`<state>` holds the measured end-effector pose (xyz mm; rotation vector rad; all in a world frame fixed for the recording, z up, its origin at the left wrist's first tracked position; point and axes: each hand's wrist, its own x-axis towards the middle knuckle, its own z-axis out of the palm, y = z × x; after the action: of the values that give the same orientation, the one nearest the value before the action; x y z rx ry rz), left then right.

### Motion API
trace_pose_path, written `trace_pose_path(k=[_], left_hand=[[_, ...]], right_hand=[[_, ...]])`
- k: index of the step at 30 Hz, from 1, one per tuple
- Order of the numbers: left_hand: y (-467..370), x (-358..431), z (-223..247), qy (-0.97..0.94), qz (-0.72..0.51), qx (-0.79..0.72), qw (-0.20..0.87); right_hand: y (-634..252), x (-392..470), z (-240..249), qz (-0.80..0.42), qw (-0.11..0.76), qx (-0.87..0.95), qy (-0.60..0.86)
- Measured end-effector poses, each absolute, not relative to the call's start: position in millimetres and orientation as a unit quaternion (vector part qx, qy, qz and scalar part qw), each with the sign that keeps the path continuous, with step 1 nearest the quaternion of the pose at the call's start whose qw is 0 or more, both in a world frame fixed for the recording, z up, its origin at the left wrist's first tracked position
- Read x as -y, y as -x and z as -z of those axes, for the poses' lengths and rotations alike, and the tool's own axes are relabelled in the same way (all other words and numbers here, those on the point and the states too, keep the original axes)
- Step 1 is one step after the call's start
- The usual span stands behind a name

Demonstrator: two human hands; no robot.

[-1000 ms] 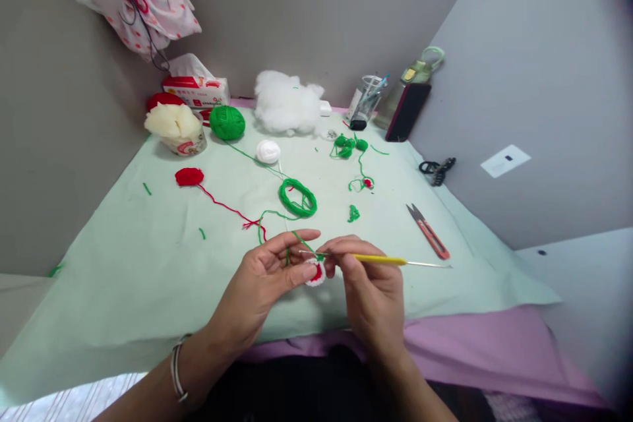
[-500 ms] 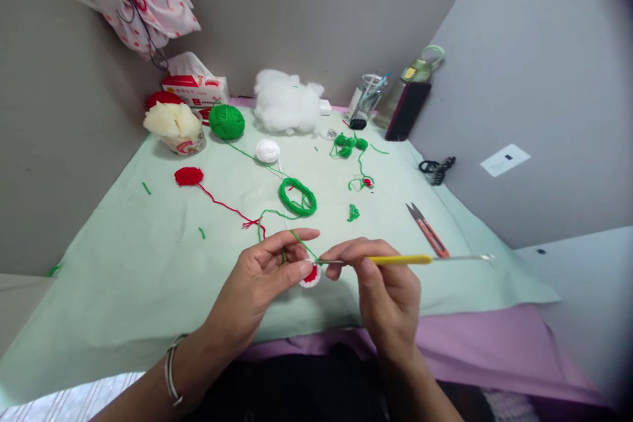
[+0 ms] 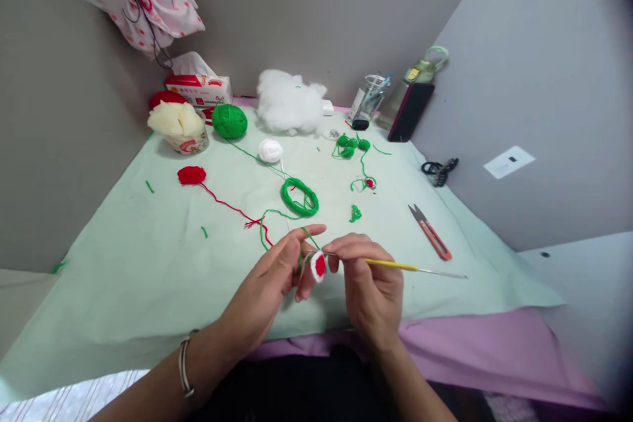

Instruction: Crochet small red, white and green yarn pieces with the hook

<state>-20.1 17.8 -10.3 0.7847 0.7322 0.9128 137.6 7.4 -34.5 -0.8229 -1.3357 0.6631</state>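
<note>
My right hand [image 3: 368,280] grips a crochet hook [image 3: 390,264] with a yellow handle, its thin metal shaft pointing left. A small crocheted piece [image 3: 318,266], red in the middle with a white rim, sits tilted at the hook's left end between my hands. Green yarn [image 3: 310,237] passes over the raised index finger of my left hand [image 3: 270,280] and down to the hook. The left thumb is lifted off the piece's face, while other fingers curl around the yarn behind it. Where the hook's tip meets the stitches is too small to make out.
Beyond my hands lie a green yarn coil [image 3: 299,197], a white yarn ball [image 3: 270,151], a green yarn ball [image 3: 230,121] and a red crocheted piece [image 3: 191,175]. White stuffing [image 3: 291,102] sits at the back. Thread snips [image 3: 430,233] lie right, near a phone [image 3: 411,112].
The crocheted piece has turned from nearly flat to tilted and shifted slightly right. My left thumb has come off it, and my right hand with the hook has moved left.
</note>
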Motion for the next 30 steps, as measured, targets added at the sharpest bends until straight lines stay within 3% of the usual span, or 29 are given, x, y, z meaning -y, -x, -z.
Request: trace_pose_path(k=[8, 12, 17, 21, 30], left_hand=[[15.7, -20.5, 6.3, -0.408, -0.426, -0.367, 0.719], [22.1, -21.8, 2.7, -0.5, -0.434, -0.399, 0.635], [30.5, -22.4, 3.0, -0.624, -0.496, -0.412, 0.443], [31.9, -20.1, 10.7, -0.641, -0.551, -0.396, 0.358], [29.7, -14.8, 9.5, -0.531, -0.508, -0.432, 0.523]], right_hand=[[-144.5, -10.3, 38.1, -0.368, 0.661, 0.568, 0.323], [-150.5, -8.2, 31.1, -0.378, 0.637, 0.596, 0.31], [-156.2, 0.7, 15.3, -0.25, 0.572, 0.701, 0.345], [-155.2, 5.0, 13.7, -0.161, 0.543, 0.741, 0.361], [-142.5, 11.3, 22.0, -0.037, 0.52, 0.76, 0.387]])
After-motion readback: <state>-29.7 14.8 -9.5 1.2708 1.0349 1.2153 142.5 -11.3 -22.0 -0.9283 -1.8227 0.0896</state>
